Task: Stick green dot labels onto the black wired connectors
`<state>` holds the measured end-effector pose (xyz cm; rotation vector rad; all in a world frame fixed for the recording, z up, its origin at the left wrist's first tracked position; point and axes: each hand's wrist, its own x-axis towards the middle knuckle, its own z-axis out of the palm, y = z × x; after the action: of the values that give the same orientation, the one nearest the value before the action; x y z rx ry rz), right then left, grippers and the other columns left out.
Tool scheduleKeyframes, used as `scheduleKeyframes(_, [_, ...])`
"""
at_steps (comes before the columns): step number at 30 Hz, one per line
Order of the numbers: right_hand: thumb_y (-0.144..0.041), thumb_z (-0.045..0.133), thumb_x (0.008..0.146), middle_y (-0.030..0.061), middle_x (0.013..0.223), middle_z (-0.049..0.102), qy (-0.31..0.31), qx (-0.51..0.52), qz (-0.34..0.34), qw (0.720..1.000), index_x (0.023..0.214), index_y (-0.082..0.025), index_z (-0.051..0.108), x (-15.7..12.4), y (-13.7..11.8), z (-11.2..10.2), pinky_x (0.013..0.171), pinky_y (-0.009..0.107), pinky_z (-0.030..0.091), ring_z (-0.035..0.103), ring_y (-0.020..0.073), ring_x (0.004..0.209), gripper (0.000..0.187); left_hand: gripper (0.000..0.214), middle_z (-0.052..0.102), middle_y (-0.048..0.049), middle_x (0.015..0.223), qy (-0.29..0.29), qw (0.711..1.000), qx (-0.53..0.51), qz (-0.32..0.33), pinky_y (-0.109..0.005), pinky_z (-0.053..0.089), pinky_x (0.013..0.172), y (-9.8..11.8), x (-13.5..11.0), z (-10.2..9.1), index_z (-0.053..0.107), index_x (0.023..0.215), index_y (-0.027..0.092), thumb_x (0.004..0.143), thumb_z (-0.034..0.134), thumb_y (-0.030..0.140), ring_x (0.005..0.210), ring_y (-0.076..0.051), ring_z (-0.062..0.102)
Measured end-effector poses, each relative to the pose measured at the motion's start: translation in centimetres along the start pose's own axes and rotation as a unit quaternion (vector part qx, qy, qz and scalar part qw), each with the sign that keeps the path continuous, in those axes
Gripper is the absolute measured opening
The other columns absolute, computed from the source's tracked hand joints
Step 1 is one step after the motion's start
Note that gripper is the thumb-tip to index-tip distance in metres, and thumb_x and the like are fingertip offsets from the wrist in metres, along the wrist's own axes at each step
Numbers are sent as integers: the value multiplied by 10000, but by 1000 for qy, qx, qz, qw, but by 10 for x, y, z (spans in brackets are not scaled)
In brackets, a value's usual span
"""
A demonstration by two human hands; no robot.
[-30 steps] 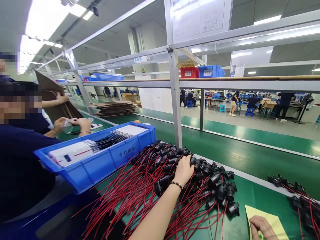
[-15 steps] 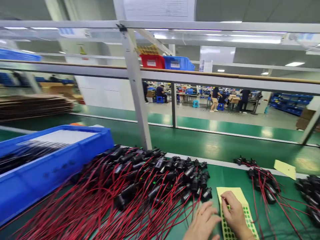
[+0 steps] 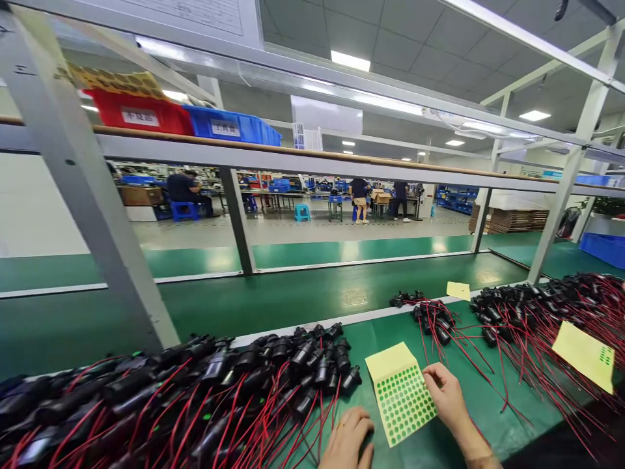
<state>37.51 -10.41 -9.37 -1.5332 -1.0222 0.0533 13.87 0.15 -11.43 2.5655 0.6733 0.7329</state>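
Note:
A yellow sheet of green dot stickers [image 3: 401, 393] lies on the green bench in front of me. My right hand [image 3: 445, 396] rests at the sheet's right edge, fingertips pinched on it. My left hand [image 3: 347, 440] lies loosely curled on the bench at the sheet's lower left, against the red wires, holding nothing I can see. A big heap of black connectors with red wires [image 3: 195, 397] fills the bench to the left.
A smaller bunch of connectors [image 3: 434, 319] and a larger heap [image 3: 541, 312] lie to the right, with two more yellow sheets [image 3: 584, 355] [image 3: 458, 290]. A grey frame post [image 3: 92, 215] rises at left. Red and blue bins [image 3: 161, 116] stand on the overhead shelf. People work far behind.
The view has swung right; the blue tray and neighbouring person are out of sight. My left hand left the connector heap and came down beside the sticker sheet, where my right hand now rests.

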Motion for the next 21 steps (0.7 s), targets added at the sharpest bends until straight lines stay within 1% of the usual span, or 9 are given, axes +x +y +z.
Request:
scheduleKeyframes(3, [-477,544,861,6,602,634,-9,2,53,999,761,-157,681,-20,15,-18,485,238,455,580,151,508,362,265,675,-65,1143,-38,999,-23,-11,-439,490,1008,8,5,-11,658,934,239,748,549,85,1154,-274,589])
scheduleKeyframes(6, [-471,519,867,18,621,650,-16,-9,76,997,758,-156,675,-32,23,-27,513,254,465,597,165,537,369,244,666,-73,1153,-65,997,-35,-15,-449,470,1031,16,8,-21,652,948,230,772,542,102,1167,-272,578])
scheduleKeyframes(9, [-412,507,867,26,697,671,-33,-38,68,996,773,-174,678,-37,22,-26,603,268,480,625,178,633,308,247,656,-81,1159,-80,996,-38,-35,-466,450,1046,21,10,-25,640,947,216,766,533,86,1178,-273,564])
scheduleKeyframes(11, [-377,511,858,18,719,664,-48,-62,57,995,768,-192,676,-39,21,-22,640,270,468,624,179,670,263,244,653,-87,1153,-88,994,-42,-44,-472,444,1046,23,9,-25,631,938,209,758,533,76,1176,-275,558])
scheduleKeyframes(15, [-360,489,870,2,707,623,-73,-104,39,991,744,-219,645,-43,20,-19,641,269,439,597,174,663,245,254,645,-88,1148,-84,994,-54,-39,-458,436,1050,23,8,-24,615,943,212,759,527,60,1172,-267,548])
scheduleKeyframes(21, [-341,434,906,15,767,624,-100,-137,27,985,769,-224,617,-48,24,-21,689,284,444,617,184,716,256,264,632,-98,1150,-100,993,-39,-42,-460,422,1056,28,7,-27,612,951,193,754,526,40,1179,-267,537])
